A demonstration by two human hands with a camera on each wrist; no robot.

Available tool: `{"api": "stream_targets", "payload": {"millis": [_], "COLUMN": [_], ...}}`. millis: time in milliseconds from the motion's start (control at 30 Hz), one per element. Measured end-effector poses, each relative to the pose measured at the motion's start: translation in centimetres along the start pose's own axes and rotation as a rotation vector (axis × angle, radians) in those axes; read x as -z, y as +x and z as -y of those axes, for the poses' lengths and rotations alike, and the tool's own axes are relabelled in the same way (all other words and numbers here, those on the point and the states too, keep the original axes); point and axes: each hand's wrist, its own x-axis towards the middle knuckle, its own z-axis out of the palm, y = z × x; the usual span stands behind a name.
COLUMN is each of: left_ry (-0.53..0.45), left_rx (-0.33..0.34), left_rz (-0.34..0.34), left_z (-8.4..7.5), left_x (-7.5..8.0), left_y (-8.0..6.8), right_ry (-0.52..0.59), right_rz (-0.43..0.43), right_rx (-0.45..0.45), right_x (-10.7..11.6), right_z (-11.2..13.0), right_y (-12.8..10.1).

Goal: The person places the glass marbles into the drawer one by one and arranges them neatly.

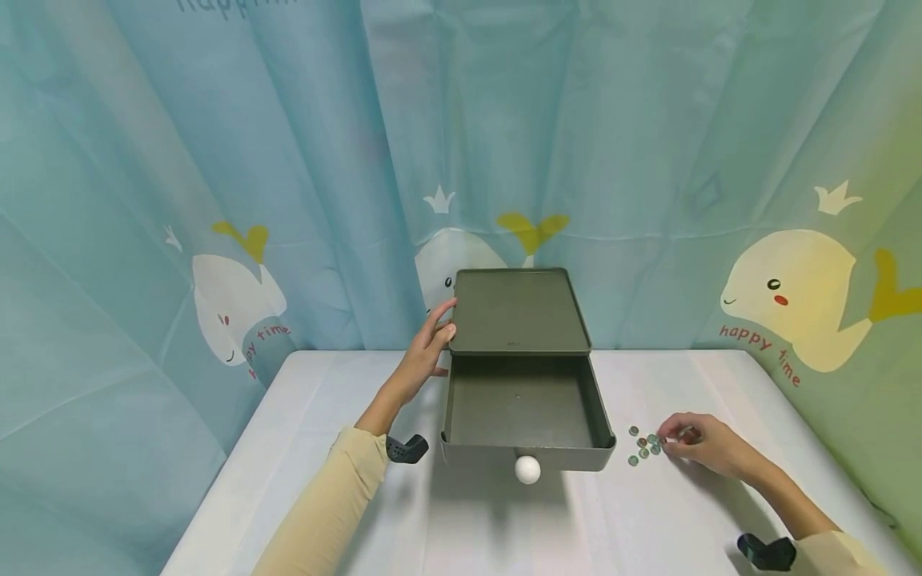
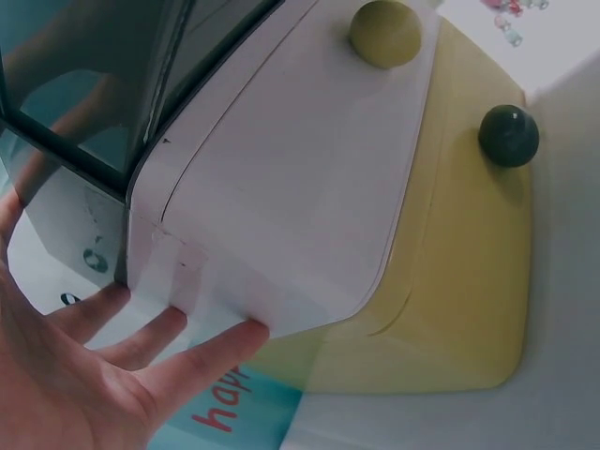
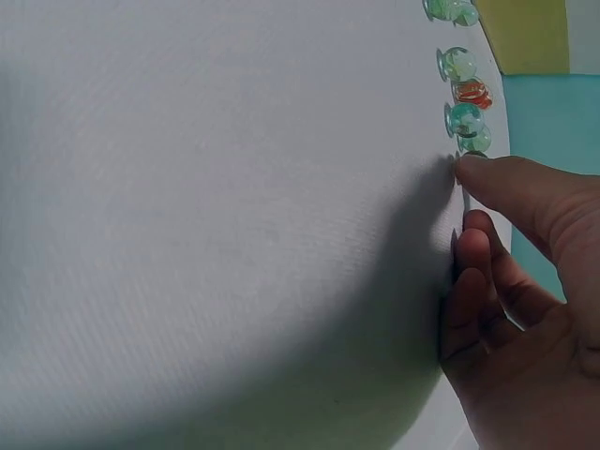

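Note:
A small drawer cabinet (image 1: pixel 515 312) stands on the table, its dark grey-green top drawer (image 1: pixel 526 458) pulled out, with a white knob (image 1: pixel 527 470). No contents show inside that drawer. My left hand (image 1: pixel 425 348) rests against the cabinet's left side, fingertips touching a pale section (image 2: pixel 281 206) in the left wrist view. Several glass marbles (image 1: pixel 644 453) lie on the table right of the drawer. My right hand (image 1: pixel 702 442) is at their right edge, thumb beside a green marble (image 3: pixel 476 140). Whether a marble sits between its fingertips is unclear.
A white table (image 1: pixel 317 480) carries the cabinet and marbles. Behind and beside it hangs a blue-green curtain (image 1: pixel 634 120) printed with whales. Lower on the cabinet, the left wrist view shows a yellow knob (image 2: pixel 385 35) and a dark green knob (image 2: pixel 508 136).

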Motion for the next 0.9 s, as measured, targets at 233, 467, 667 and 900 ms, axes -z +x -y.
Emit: {"api": "stream_targets", "payload": {"millis": [233,467,667,900], "left_ry": [-0.005,-0.006,-0.003,-0.003], "left_rx": [-0.005,-0.015,-0.005,-0.008], "left_rz": [-0.001,-0.002,-0.003,-0.005], "left_z": [0.0,-0.1,0.0,0.0], "left_x": [-0.1,-0.1,-0.1,0.0], "left_y": [-0.1,-0.1,0.0,-0.1], "right_ry": [-0.023,-0.036,-0.093,-0.143], "right_rz": [0.052,0.155,0.179,0.152], "right_rx": [0.050,0.169,0.267,0.319], "right_x": [0.5,2.0,3.4,5.4], "right_z": [0.4,1.1,2.9,6.2], "right_y": [0.3,0.6,0.9,1.3]}}
